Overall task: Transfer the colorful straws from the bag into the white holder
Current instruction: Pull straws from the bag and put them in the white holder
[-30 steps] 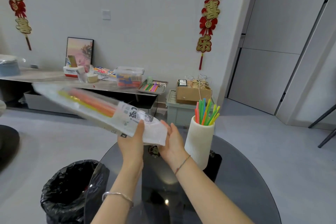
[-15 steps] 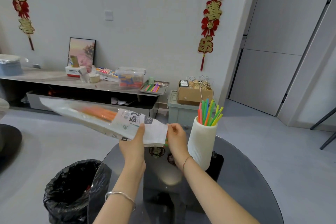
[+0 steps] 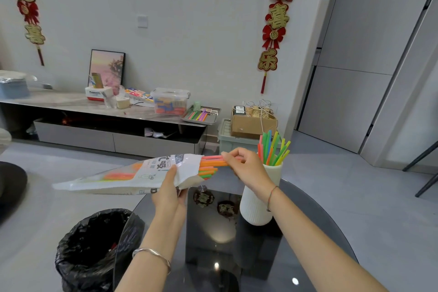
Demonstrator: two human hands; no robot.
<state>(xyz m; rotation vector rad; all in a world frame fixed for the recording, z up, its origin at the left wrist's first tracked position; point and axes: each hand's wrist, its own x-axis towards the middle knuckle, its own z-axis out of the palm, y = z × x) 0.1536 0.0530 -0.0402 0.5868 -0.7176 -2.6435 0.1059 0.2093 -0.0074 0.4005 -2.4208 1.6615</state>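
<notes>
The left hand (image 3: 171, 191) is wrapped around the bag (image 3: 132, 176) near its open end, thumb on top, holding it off the bench (image 3: 296, 244) with the closed end pointing away to the left of the holder (image 3: 258, 199). The bag is white and clear plastic with printed lettering, tilted so its mouth sits a little higher than its tail.

From that mouth a bundle of straws (image 3: 211, 167) pokes out — mostly orange, with pink and green among them. The right hand (image 3: 247, 167) is pinched closed on the tips of the upper orange and pink ones, just in front of the holder's rim and partly covering it. The two hands are apart, joined only by the straws between them.

The holder is a white ribbed cup standing upright on the dark glass bench, to the right of the bag. More straws (image 3: 272, 150) already stand in it, fanned out above the rim in green, yellow, orange, pink and blue.

Left of the holder and lower down, beside the bench edge, sits a bin (image 3: 92, 249) lined with black plastic.
</notes>
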